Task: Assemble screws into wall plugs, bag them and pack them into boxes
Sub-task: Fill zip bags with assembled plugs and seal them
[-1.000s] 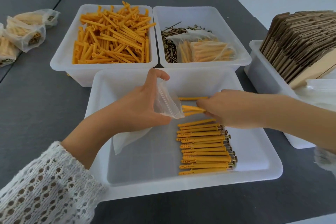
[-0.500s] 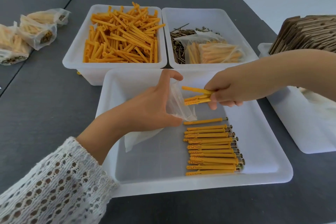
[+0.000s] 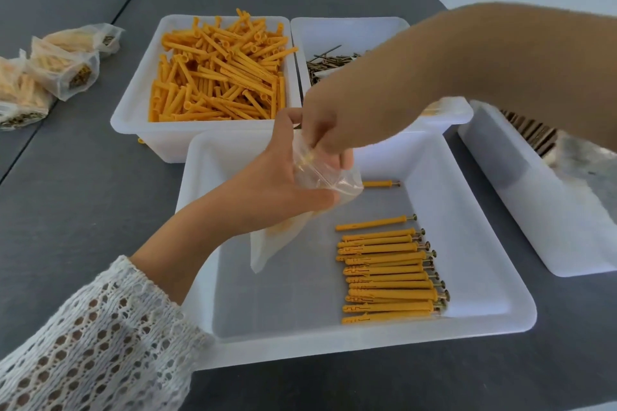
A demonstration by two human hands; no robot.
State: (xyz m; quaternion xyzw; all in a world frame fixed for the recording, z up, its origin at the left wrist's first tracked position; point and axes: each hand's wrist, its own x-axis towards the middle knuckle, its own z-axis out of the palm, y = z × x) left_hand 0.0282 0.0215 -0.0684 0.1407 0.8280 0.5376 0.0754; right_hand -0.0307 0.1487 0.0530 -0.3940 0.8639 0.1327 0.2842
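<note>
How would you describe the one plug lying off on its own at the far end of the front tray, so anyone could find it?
Start at the nearest white tray, with its tidy row of assembled plugs. Look past that row towards the far wall, just right of the clear bag that the left hand holds. The lone plug lies there apart, touching no other.

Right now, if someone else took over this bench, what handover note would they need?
Left hand grips the open clear bag over the front tray.
Right hand is at the bag's mouth, fingers curled, apparently feeding plugs in.
Done: a few filled bags on the table, far left.
Left: a row of assembled plugs in the front tray to bag; loose plugs and screws in the back tubs; boxing.
</note>
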